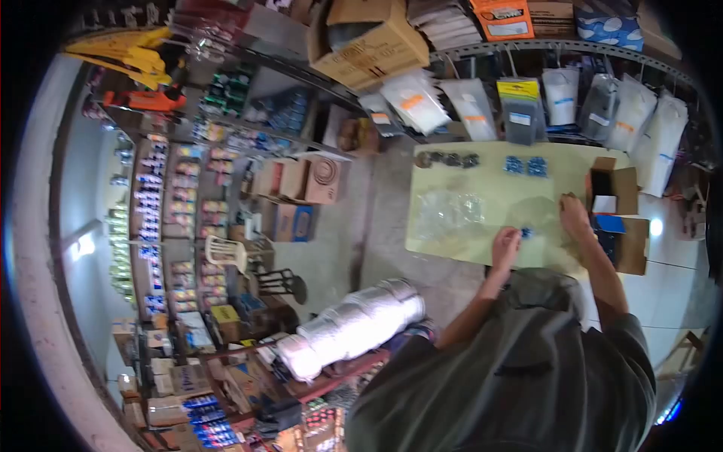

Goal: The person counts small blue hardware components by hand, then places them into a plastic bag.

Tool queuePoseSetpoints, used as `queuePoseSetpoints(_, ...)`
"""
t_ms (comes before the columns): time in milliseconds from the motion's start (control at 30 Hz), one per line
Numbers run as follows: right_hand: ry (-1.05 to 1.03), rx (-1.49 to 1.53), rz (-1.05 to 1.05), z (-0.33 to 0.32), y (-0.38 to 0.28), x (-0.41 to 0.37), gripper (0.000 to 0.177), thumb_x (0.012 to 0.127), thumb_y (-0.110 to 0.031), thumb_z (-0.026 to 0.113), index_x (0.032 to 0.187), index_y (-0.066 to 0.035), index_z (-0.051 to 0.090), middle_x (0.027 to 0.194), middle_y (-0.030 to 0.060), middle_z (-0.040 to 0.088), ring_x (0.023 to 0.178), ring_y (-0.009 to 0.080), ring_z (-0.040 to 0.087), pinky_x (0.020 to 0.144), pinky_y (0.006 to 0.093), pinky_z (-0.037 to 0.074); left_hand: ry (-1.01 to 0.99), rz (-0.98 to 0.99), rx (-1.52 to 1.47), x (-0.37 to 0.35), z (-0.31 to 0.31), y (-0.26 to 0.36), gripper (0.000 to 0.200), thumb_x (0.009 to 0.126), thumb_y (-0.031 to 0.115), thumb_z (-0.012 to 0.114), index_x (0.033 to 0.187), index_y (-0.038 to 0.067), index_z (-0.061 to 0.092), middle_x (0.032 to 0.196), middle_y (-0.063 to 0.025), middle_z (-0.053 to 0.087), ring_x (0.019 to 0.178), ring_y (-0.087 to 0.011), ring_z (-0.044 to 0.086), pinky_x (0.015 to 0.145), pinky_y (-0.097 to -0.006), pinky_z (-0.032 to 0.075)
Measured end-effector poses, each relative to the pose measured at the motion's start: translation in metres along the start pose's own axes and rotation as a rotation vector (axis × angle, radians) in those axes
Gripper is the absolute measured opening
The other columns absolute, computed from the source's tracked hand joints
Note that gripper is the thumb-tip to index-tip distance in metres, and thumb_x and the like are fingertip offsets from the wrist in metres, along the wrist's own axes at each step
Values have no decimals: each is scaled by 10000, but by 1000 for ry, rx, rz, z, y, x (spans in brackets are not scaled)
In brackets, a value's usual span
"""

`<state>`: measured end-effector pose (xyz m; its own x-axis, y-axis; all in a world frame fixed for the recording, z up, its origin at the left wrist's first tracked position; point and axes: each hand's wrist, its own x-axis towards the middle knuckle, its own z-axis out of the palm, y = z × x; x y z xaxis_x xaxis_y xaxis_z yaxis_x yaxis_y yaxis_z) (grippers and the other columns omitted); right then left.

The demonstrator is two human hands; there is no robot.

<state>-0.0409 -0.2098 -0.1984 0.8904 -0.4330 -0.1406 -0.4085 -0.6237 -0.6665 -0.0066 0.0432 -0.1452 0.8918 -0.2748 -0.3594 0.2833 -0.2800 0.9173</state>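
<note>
Over the near part of the pale yellow-green table [482, 260], my left hand [507, 245] has its fingers curled closed. Some small blue pieces [526, 233] lie right at its fingertips; whether they are gripped is too small to tell. Further right, my right hand [574, 212] is over the table with bent, closed fingers, and what they hold, if anything, does not show. Clear plastic bags [452, 209] are spread on the left of the table. Two packs of blue pieces [525, 166] and several dark round items [449, 160] lie along the far side.
Open cardboard boxes [633, 245] with dark contents stand at the table's right edge. Bags of plastic packaging [471, 109] hang from a rail behind it. A silver wrapped roll [354, 328] lies at lower left. Cartons [301, 181] and a stocked wall display [181, 218] are further left.
</note>
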Motion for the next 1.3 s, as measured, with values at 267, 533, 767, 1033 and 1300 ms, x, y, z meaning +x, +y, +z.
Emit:
queuePoseSetpoints(267,41,240,-88,-33,-67,-13,156,758,-48,615,904,-17,661,887,182,652,825,334,654,748,396,527,-38,-112,-225,-6,6,13,90,876,173,615,930,101,606,795,18,590,737,-80,558,627,-237,446)
queuePoseSetpoints(533,-25,452,-160,-55,-127,-49,165,762,-62,694,908,-21,630,822,116,642,709,212,642,654,319,524,28,-162,-245,-13,3,25,114,881,188,651,900,96,586,820,17,580,728,-79,557,624,-231,456)
queuePoseSetpoints(767,-140,364,-195,-55,-147,-69,167,767,-117,704,892,-46,620,856,119,633,748,272,650,673,363,522,24,-164,-216,-14,2,26,111,885,179,636,916,83,590,807,7,576,711,-85,551,617,-237,453)
queuePoseSetpoints(1033,-147,240,-211,-50,-153,-74,150,794,-145,673,915,-74,621,886,94,630,781,285,652,687,377,524,19,-189,-201,-15,2,31,104,900,173,609,904,71,589,820,-6,581,734,-91,551,637,-239,452)
queuePoseSetpoints(1300,-117,208,-222,-47,-153,-78,143,798,-147,672,909,-71,624,888,85,637,778,278,654,684,373,525,27,-203,-211,-17,1,32,90,909,151,606,896,64,590,817,5,591,716,-72,554,631,-229,453)
